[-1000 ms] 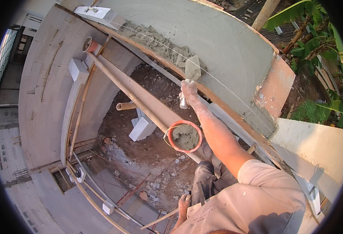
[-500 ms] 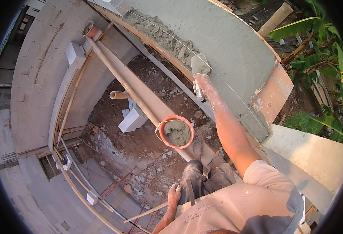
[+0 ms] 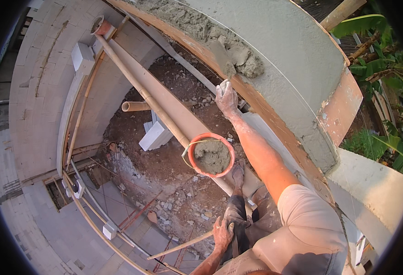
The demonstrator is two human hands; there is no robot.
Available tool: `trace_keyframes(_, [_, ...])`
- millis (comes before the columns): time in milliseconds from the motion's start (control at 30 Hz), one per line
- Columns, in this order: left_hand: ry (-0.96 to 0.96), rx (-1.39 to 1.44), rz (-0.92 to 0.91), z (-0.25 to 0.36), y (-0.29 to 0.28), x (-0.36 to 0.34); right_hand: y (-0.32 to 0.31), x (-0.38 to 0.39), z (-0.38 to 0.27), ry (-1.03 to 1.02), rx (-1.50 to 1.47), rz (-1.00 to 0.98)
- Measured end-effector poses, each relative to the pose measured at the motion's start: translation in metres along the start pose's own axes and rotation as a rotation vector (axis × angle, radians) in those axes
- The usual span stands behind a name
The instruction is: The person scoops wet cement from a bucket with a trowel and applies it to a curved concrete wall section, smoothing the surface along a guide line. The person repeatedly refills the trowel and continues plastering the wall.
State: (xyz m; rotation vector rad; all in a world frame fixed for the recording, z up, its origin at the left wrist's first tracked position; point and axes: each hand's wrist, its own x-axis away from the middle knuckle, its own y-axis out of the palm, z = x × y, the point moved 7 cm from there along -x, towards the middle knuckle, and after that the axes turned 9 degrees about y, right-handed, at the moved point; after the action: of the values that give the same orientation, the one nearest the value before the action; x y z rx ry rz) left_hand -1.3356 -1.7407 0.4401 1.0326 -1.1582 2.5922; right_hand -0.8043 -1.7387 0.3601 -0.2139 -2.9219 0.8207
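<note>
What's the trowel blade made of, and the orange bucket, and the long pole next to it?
The trowel blade is probably metal: thin, flat and dull grey. The bucket looks like plastic or maybe rubber, matte orange with a thick rim. The pole seems bamboo: smooth, tan, with ringed joints.

A grey, mortar-smeared trowel (image 3: 220, 56) slants at the edge of a lumpy mortar mound (image 3: 250, 65).

Mortar (image 3: 211, 156) in bucket (image 3: 231, 158); bucket on plank (image 3: 167, 98). Pole (image 3: 142, 89) along plank's left. 2nd bucket (image 3: 102, 27) at pole's far end. Slab (image 3: 311, 46) right of plank, heap (image 3: 249, 64) on its left edge, trowel (image 3: 220, 56) against heap.
</note>
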Motion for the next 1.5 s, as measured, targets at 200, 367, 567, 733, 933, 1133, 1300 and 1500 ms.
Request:
trace_keyframes(200, [0.131, 0.078, -0.103, 0.005, 0.056, -0.037, -0.111, 0.111, 0.106, 0.037, 0.077, -0.052])
trace_keyframes(367, [-0.141, 0.047, -0.263, 0.001, 0.091, -0.066, -0.139, 0.191, 0.139, 0.265, 0.301, -0.448])
trace_keyframes(567, [-0.302, 0.093, -0.181, -0.014, 0.104, -0.089, 0.009, 0.257, 0.18, -0.209, 0.933, -0.941])
trace_keyframes(733, [-0.36, 0.271, -0.069, -0.027, 0.111, -0.09, 0.096, 0.278, 0.247, -0.125, 1.034, -1.008])
trace_keyframes(933, [-0.371, 0.308, -0.025, -0.038, 0.107, -0.09, 0.128, 0.315, 0.325, -1.005, 0.831, -1.272])
trace_keyframes(1133, [-0.404, 0.332, -0.005, -0.052, 0.117, -0.082, 0.145, 0.323, 0.32, 0.699, 0.323, -1.244])
trace_keyframes(1300, [-0.369, 0.324, 0.016, -0.051, 0.118, -0.083, 0.164, 0.314, 0.337, -0.214, 0.538, -0.988])
trace_keyframes(1500, [-0.386, 0.235, -0.036, -0.032, 0.121, -0.088, 0.162, 0.307, 0.314, -0.981, 0.431, -1.274])
